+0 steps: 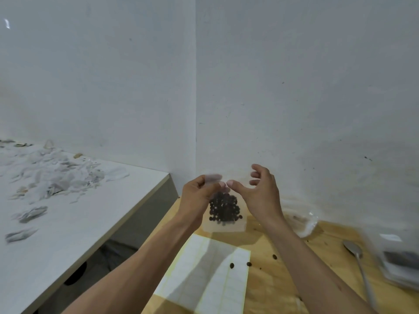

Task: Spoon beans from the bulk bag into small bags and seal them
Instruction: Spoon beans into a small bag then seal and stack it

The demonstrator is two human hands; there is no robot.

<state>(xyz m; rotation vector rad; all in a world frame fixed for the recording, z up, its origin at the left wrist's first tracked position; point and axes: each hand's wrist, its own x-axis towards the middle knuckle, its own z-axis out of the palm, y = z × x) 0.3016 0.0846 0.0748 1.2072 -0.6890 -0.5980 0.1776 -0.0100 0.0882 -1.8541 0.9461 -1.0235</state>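
The left hand (199,196) pinches the top edge of a small bag (223,214) of dark beans (224,209), held up between both hands above the wooden tabletop (267,279). The right hand (260,196) sits just beside the bag with its fingers loosely spread and its thumb reaching toward the bag's top (whether it touches is unclear). Below the hands lie white sheets (210,275) and loose beans (231,265), with a spoon (357,254) off to the right.

Bare wooden tabletop (267,288) lies open between the white paper sheet (204,277) and the spoon (359,266), dotted with loose beans (231,265). The corner walls (294,109) close the far side. At right, plastic bags (399,261) crowd the edge.
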